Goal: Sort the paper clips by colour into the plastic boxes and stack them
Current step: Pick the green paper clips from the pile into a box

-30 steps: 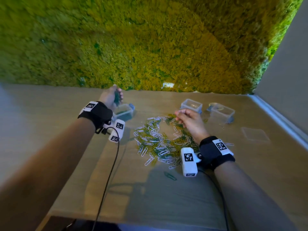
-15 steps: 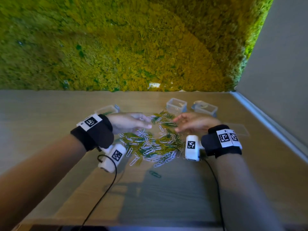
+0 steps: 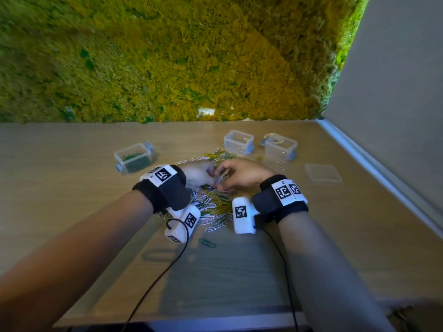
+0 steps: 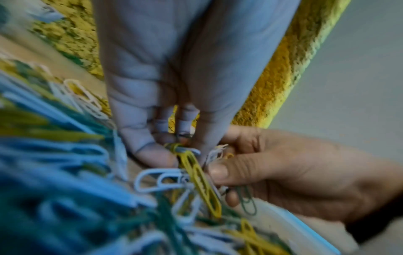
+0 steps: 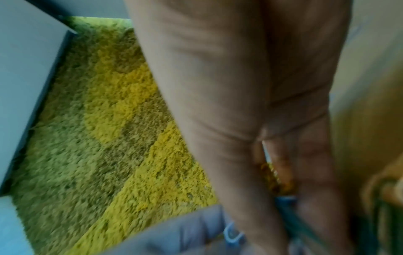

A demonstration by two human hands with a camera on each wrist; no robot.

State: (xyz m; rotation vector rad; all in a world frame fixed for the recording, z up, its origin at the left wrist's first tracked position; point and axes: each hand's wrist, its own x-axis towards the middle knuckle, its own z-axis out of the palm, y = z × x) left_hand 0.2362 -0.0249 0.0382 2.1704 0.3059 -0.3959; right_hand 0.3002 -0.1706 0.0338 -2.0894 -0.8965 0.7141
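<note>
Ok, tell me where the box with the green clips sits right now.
In the head view, the box with the green clips stands on the table, left of the clip pile and just beyond the left hand.

Moss wall (image 3: 191, 56), wooden table (image 3: 60, 188)

The two hands meet over the heap of paper clips (image 3: 213, 207), left hand (image 3: 199, 174) beside right hand (image 3: 242, 174). Left of the grip and behind it stands a box (image 3: 134, 159) with clips in it. Behind and to the right stand two more boxes (image 3: 238, 142) (image 3: 280, 148). Farther right, a lid (image 3: 322, 173) lies on the table (image 3: 72, 188). One loose clip (image 3: 207, 243) lies before the hands.
</note>
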